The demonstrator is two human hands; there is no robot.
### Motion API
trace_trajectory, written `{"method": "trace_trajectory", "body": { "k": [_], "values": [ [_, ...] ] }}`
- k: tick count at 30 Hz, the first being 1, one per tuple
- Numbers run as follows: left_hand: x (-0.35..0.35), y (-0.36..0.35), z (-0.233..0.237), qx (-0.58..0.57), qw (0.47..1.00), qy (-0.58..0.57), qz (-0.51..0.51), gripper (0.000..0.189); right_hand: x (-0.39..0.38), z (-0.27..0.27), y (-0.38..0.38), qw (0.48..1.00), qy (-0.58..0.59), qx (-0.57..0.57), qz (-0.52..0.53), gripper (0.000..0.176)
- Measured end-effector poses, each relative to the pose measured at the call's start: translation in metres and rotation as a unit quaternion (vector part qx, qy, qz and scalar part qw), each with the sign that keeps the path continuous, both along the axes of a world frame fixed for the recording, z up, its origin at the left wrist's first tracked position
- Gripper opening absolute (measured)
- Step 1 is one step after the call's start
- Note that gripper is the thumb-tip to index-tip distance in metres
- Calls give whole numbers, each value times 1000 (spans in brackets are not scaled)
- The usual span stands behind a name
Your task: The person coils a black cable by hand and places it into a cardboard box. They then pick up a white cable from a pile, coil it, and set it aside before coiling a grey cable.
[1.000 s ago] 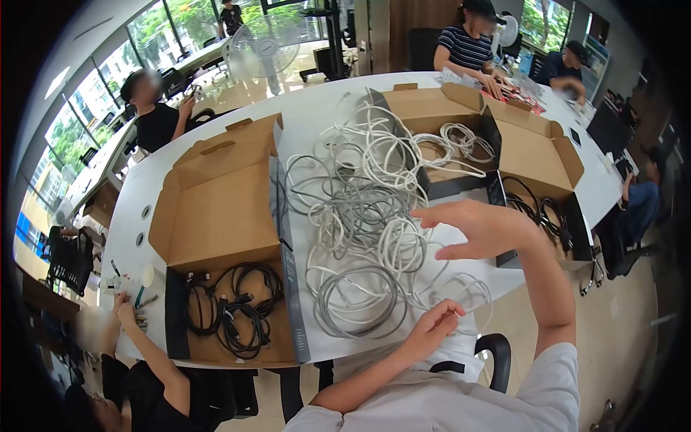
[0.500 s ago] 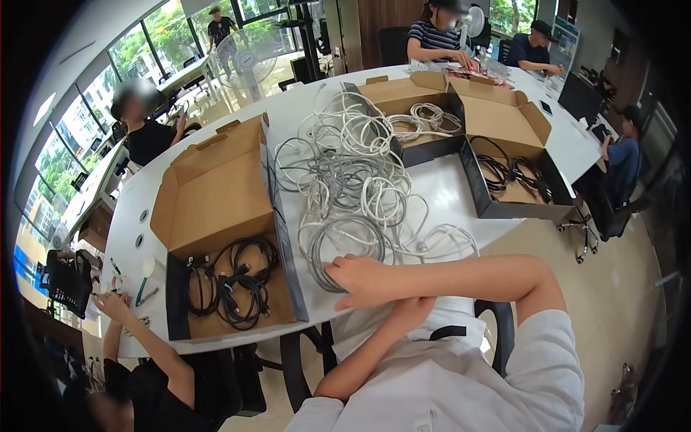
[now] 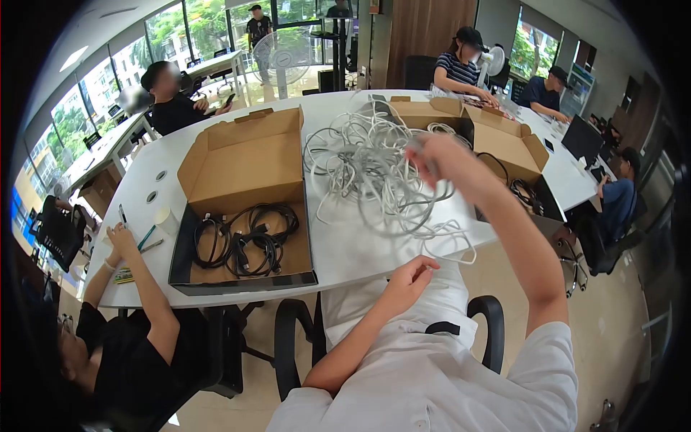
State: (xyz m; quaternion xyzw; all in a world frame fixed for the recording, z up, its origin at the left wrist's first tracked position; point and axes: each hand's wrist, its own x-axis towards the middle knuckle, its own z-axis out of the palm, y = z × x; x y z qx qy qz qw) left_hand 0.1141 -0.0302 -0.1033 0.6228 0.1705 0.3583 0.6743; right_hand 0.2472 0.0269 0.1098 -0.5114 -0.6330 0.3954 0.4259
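My right hand (image 3: 437, 160), blurred by motion, is raised over the table with its fingers closed on a grey cable (image 3: 392, 232), whose loops hang below it. Behind and beside it spreads a tangled pile of white and grey cables (image 3: 353, 169). Near the front table edge, over my lap, my left hand (image 3: 410, 282) is loosely open and holds nothing. To the left, an open cardboard box (image 3: 241, 286) contains coiled black cables (image 3: 263, 245).
Two more open boxes stand at the right: one (image 3: 548, 209) with black cables, partly behind my forearm, another (image 3: 468, 129) farther back. A co-worker's hands (image 3: 122, 237) are at the left edge near pens and a white cup (image 3: 167, 221). Other people sit around the table.
My right hand has lifted from the front of the pile and moved up and right, taking the grey cable along. My left hand is now uncovered. The view has shifted.
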Motion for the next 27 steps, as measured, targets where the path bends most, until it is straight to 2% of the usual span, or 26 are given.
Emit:
{"method": "trace_trajectory", "body": {
  "k": [1,3,5,6,9,10,11,13,16,20,23,27],
  "values": [
    [0,4,1,-9,1000,-13,20,16,9,18,-2,998,36,10,-44,26],
    [1,16,-6,-14,996,-47,75,18,30,49,-8,977,184,72,-73,28],
    [1,24,-4,-43,988,-82,123,20,58,74,-8,941,244,201,-123,30],
    [0,27,1,-69,982,-101,146,22,70,82,-12,929,251,258,-89,31],
    [2,40,4,-104,968,-121,192,26,71,60,13,932,126,241,-240,30],
    [2,43,6,-105,967,-121,200,27,75,47,23,963,64,145,-217,31],
    [3,46,9,-105,965,-121,206,27,83,34,31,972,135,47,-185,34],
    [4,50,12,-106,964,-125,208,28,103,32,31,956,207,89,-189,37],
    [9,61,19,-105,956,-161,221,34,124,39,22,924,234,236,-191,39],
    [18,67,36,-59,956,-161,236,48,115,26,28,953,220,87,-191,40],
    [34,80,39,32,957,-127,260,57,121,29,11,948,260,116,-141,34],
    [49,86,45,58,969,-132,202,60,107,13,1,970,198,63,-129,20]
  ]
}}
